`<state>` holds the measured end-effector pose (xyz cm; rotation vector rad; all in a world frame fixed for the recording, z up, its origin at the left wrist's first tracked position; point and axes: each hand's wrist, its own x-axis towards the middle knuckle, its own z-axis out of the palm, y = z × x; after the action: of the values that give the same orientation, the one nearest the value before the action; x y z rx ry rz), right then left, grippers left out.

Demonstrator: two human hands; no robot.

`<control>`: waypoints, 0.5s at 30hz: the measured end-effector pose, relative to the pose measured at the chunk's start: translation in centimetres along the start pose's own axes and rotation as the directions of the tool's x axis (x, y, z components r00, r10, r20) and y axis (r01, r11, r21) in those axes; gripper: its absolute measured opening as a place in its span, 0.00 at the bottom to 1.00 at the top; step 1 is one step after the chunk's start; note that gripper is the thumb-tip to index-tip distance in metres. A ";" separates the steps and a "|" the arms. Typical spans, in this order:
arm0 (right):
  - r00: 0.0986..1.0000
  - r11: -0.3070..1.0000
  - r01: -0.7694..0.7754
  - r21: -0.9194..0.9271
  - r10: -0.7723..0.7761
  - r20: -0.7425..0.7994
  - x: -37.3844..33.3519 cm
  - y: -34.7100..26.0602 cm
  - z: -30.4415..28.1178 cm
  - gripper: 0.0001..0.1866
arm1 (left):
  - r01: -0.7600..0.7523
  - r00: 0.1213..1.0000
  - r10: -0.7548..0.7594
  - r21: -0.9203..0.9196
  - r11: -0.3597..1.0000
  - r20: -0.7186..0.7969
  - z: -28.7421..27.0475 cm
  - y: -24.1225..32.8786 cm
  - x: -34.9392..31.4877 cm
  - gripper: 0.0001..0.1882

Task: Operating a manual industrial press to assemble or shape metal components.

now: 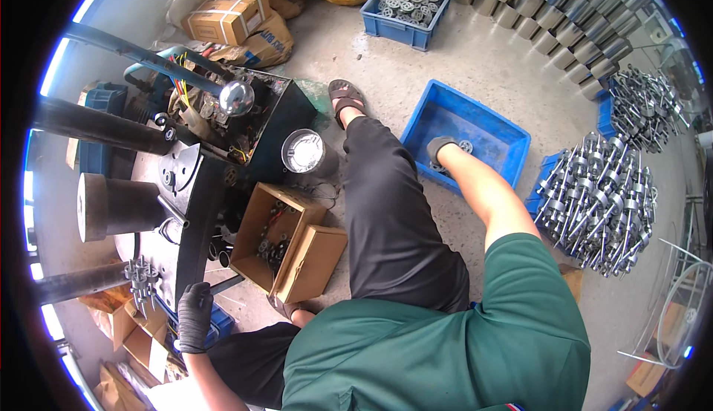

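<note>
My right hand (pixel 440 149), in a dark grey glove, reaches down into a blue plastic bin (pixel 505 126) on the floor. Beside its fingers lie a few small spoked metal wheels (pixel 466 146); the fingertips are hidden, so a hold on one cannot be made out. My left hand (pixel 194 314), gloved too, is raised with its fingers curled together at the near edge of the machine's metal plate (pixel 180 251). What it holds, if anything, does not show. Left of it, a cluster of metal pins and collars (pixel 142 279) sits at the end of a dark machine column.
A cardboard box (pixel 256 244) with loose parts and a metal-topped can (pixel 304 151) stand between my legs and the machine. Another blue bin (pixel 408 6) holds many metal wheels. At right are piled rod assemblies (pixel 598 203) and stacked shiny cylinders (pixel 549 17).
</note>
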<state>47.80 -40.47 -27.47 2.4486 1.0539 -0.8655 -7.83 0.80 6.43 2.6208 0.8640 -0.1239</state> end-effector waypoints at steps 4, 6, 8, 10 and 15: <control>0.975 0.996 -0.074 -0.058 0.085 0.205 2.9 -2.6 0.0 0.18 | -0.018 1.000 0.018 0.045 0.999 0.001 0.2 -0.2 0.2 0.10; 0.965 0.983 -0.185 -0.006 0.183 0.190 4.0 -3.2 0.6 0.18 | -0.005 1.000 0.005 0.025 1.000 0.002 0.3 -0.3 0.1 0.10; 0.938 0.943 -0.320 0.093 0.302 0.171 5.2 -3.2 1.4 0.19 | 0.010 1.000 -0.010 0.008 1.000 0.004 0.3 -0.5 -0.1 0.10; 0.949 0.955 -0.284 0.080 0.268 0.168 6.0 -2.8 2.7 0.18 | 0.032 0.999 -0.032 0.001 0.999 0.025 0.3 -0.7 -0.2 0.10; 0.944 0.927 -0.310 0.212 0.274 0.183 6.8 -2.1 4.8 0.19 | 0.023 1.000 -0.023 -0.015 1.000 0.020 0.3 -1.2 -0.5 0.12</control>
<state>48.06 -37.88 -35.66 2.5943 0.5368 -1.1062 -8.90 1.30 5.89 2.5914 0.8847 -0.1485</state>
